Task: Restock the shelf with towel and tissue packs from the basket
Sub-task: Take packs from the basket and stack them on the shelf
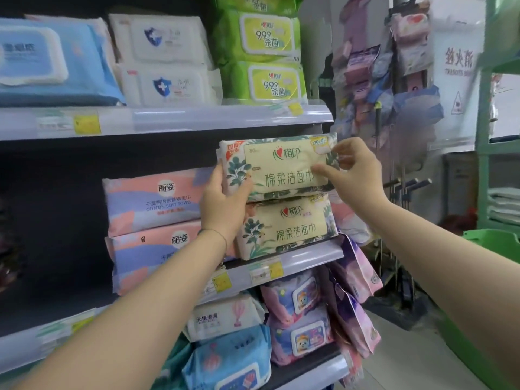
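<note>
On the far left of the top shelf [168, 119] lies a blue wipes pack [53, 60], then two white packs with a shield mark [166, 60] stacked one on the other, then a stack of green packs [261, 57] at the shelf's right end.

On the middle shelf [306, 257], the left stretch is bare and dark. Next come two pink-and-lilac cotton towel packs [157, 220], stacked flat. The left hand [225, 204] grips the left end of a cream leaf-printed towel pack [278, 167], thumb pressed on its front face, the other fingers out of sight behind it. That pack rests on top of a matching cream pack [287, 226], which sits on the middle shelf at its right end. The right hand [354, 170] pinches the upper pack's right edge between thumb and fingertips.

Below, the lower shelf holds a white pack with a balloon print [225, 316] over a blue pack [228, 361], and beside them two pink cartoon wipes packs [298, 319], stacked. Purple pouches [357, 277] hang off the shelf end. At the far right edge a green basket [489, 243] shows only its rim; its contents cannot be seen.
</note>
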`<action>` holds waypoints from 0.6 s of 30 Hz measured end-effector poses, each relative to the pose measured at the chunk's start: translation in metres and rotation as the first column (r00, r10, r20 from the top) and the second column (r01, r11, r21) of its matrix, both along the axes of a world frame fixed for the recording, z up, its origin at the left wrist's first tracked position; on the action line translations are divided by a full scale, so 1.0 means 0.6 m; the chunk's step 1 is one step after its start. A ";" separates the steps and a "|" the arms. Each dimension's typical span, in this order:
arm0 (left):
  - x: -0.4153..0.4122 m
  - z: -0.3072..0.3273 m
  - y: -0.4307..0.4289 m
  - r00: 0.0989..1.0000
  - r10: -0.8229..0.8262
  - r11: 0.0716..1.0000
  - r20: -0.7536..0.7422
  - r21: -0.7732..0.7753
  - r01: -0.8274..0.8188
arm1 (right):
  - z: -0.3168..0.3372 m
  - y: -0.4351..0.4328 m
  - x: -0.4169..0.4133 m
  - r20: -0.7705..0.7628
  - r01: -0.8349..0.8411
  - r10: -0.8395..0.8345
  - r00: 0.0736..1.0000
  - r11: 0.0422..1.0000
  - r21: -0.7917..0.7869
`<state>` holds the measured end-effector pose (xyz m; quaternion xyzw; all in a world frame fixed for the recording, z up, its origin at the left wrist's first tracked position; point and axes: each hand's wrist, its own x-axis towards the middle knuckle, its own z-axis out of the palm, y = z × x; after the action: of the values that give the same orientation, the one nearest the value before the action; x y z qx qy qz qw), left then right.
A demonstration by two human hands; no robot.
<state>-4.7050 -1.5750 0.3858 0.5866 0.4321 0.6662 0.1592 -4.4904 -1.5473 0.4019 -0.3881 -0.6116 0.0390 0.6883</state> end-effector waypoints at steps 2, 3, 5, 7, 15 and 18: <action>-0.007 0.005 0.010 0.998 0.057 0.998 -0.020 -0.011 -0.058 | 0.003 0.014 -0.013 0.016 0.001 -0.001 1.000 1.000 -0.003; -0.010 0.006 0.013 0.991 0.116 0.993 -0.065 -0.002 -0.116 | 0.004 0.023 -0.018 0.022 0.007 -0.007 1.000 1.000 -0.011; -0.016 0.005 0.022 0.955 0.247 0.969 -0.166 0.029 -0.246 | 0.001 0.042 -0.024 0.057 0.046 -0.044 0.997 0.998 -0.031; -0.017 0.003 0.030 0.901 0.369 0.928 -0.228 0.035 -0.371 | -0.005 0.063 -0.030 0.120 0.111 -0.104 0.987 0.993 -0.049; 0.008 -0.013 0.043 0.756 0.487 0.864 -0.437 0.113 -0.491 | -0.039 0.089 -0.061 0.371 0.177 -0.142 0.917 0.982 -0.062; 0.025 -0.044 0.031 0.661 0.485 0.870 -0.573 0.239 -0.431 | -0.064 0.069 -0.046 0.500 0.200 -0.179 0.847 0.980 0.012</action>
<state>-4.6898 -1.5565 0.3597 0.6491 0.5655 0.4730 -0.1877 -4.5181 -1.5057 0.3635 -0.4571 -0.7264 -0.1184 0.4993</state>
